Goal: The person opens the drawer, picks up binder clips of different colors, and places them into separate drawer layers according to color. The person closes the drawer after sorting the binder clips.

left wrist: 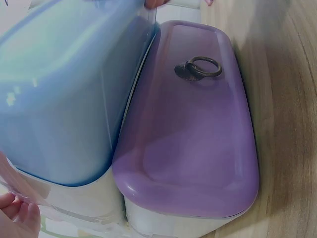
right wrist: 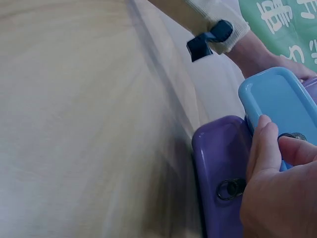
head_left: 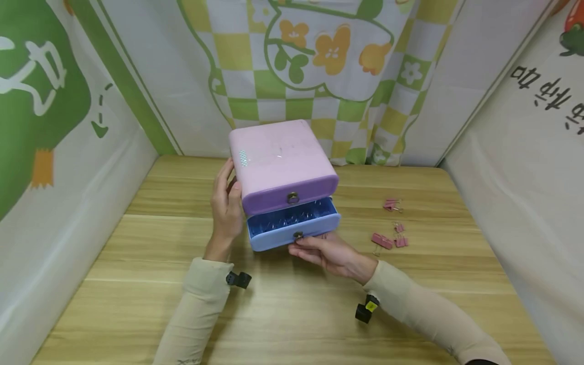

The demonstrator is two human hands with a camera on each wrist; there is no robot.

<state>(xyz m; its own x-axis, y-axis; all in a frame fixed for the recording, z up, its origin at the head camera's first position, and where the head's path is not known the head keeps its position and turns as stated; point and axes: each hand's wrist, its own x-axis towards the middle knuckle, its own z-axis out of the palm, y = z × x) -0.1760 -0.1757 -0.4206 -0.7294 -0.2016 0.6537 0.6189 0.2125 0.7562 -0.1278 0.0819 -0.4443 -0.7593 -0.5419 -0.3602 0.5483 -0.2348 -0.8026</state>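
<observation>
A small chest of drawers with a pink top [head_left: 283, 152] stands on the table. Its upper purple drawer [head_left: 269, 198] is closed, while the blue drawer [head_left: 274, 238] below is pulled out, with glinting wire loops inside. A lower purple drawer [left wrist: 193, 144], closed, shows in both wrist views. My left hand [head_left: 226, 208] rests along the chest's left side, fingers pointing up it and thumb nearer the front. With thumb and fingertips, my right hand [head_left: 330, 253] pinches the blue drawer's ring pull [right wrist: 292, 135].
Several pink binder clips [head_left: 382, 241] lie on the wooden table [head_left: 292, 314] to the right of the chest. A checked curtain [head_left: 255, 91] hangs right behind it, and printed cloth walls [head_left: 511, 187] border the table's sides.
</observation>
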